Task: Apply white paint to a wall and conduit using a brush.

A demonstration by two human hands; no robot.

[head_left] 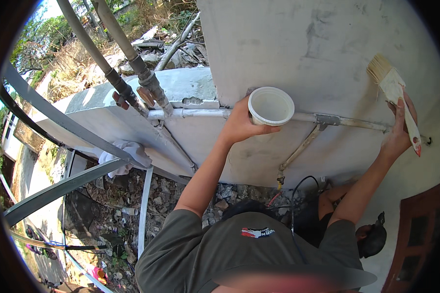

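My left hand (240, 123) holds a white plastic tub (284, 117) in front of the wall, its fingers and thumb wrapped round the side. The tub is tipped so that its round mouth shows; pale inner walls are visible, but how much it holds is unclear. My right hand (400, 128) grips a wide paintbrush (392, 87) by its handle, off to the right. The brush's pale bristles point up and left, near the wall (298, 53). White smears cover its ferrule, and the handle ends in a red tip.
A white pipe (200, 113) with grey joints runs along the wall. Two upright pipes with valves (144, 95) stand at the left, beside slanting metal bars (63, 188). Rubble (161, 205) lies below. Another person in a dark cap (374, 239) is low at the right, near a brown door (418, 239).
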